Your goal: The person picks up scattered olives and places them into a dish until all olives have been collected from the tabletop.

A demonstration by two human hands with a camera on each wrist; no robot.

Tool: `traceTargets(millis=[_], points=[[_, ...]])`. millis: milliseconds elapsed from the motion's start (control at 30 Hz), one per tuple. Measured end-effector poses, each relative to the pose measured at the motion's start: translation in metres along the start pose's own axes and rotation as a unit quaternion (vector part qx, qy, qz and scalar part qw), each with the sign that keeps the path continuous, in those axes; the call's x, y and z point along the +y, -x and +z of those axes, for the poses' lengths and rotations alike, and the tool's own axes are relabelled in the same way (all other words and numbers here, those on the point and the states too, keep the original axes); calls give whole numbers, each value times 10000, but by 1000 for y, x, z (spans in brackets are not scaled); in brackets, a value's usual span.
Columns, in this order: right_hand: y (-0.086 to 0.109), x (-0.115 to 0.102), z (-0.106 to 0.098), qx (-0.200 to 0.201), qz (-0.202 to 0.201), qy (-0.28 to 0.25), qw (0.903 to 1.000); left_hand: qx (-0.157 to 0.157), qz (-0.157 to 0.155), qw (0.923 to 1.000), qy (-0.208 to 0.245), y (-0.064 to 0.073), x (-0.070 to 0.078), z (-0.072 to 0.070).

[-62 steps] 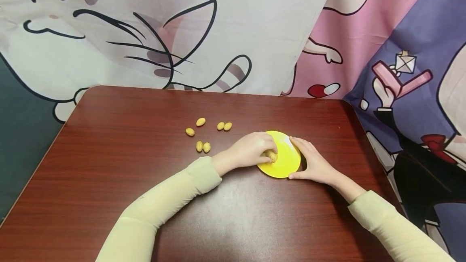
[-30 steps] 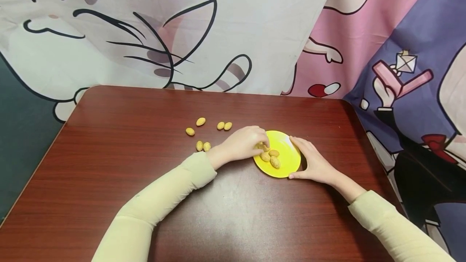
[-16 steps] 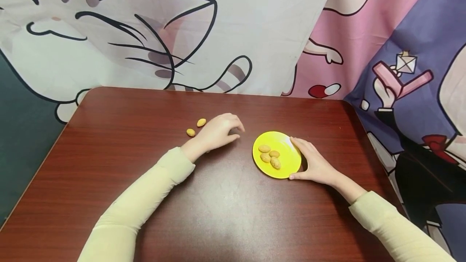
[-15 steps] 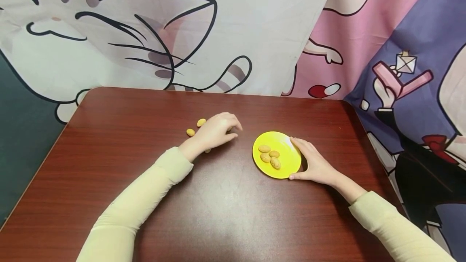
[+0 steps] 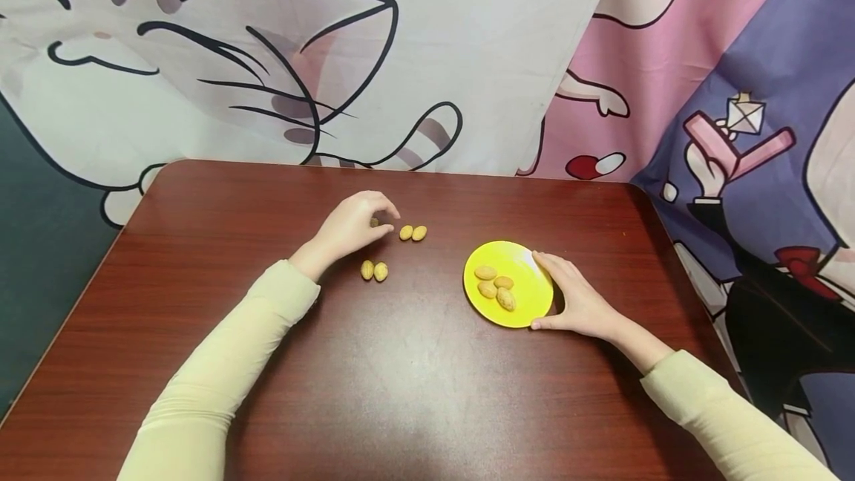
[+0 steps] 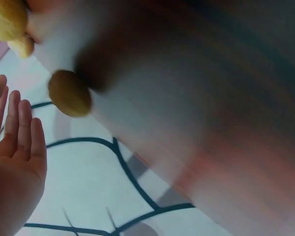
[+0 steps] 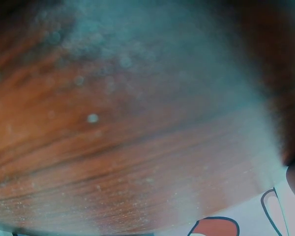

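Observation:
In the head view my left hand (image 5: 349, 226) hovers over the table's left-centre, fingers loosely bent and thumb apart. Beneath it one small yellow oval (image 5: 374, 222) shows, fruit-like or nut-like; its exact kind is unclear. The left wrist view shows extended fingers (image 6: 24, 130) near, but apart from, a darker oval (image 6: 70, 93). My right hand (image 5: 580, 301) holds the right rim of a round yellow plate (image 5: 534, 295) between spread fingers and thumb. Several similar ovals (image 5: 506, 298) lie grouped on the plate. The right wrist view is mostly blurred wood.
Two ovals (image 5: 413, 233) lie side by side right of my left hand. Another pair (image 5: 374, 271) sits nearer, below that hand. The brown wooden table (image 5: 414, 392) meets a printed cartoon cloth (image 5: 494, 58) at its back edge.
My left hand let go of an oval on the plate, then moved left across the table, past one pair to the spot above the far-left ovals. The right hand stays at the plate.

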State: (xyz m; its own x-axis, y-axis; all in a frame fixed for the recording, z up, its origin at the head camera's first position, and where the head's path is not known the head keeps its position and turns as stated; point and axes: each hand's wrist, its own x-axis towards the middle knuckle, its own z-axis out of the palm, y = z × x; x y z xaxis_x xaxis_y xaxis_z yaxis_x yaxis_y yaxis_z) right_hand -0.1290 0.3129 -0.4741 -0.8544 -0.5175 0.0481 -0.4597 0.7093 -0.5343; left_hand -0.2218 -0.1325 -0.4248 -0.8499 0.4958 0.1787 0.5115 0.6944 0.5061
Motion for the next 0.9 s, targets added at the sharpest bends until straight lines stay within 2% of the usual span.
traceTargets(millis=[233, 467, 700, 900], points=[[0, 2, 2, 53, -70, 76, 9999, 25, -495, 9975, 512, 5, -13, -10], [1, 4, 3, 66, -64, 78, 9999, -220, -820, 9943, 645, 6, -27, -14], [1, 3, 2, 55, -52, 87, 9999, -557, -955, 9925, 522, 5, -37, -14], [1, 1, 2, 54, -41, 98, 9999, -622, -987, 9910, 652, 5, -39, -13]])
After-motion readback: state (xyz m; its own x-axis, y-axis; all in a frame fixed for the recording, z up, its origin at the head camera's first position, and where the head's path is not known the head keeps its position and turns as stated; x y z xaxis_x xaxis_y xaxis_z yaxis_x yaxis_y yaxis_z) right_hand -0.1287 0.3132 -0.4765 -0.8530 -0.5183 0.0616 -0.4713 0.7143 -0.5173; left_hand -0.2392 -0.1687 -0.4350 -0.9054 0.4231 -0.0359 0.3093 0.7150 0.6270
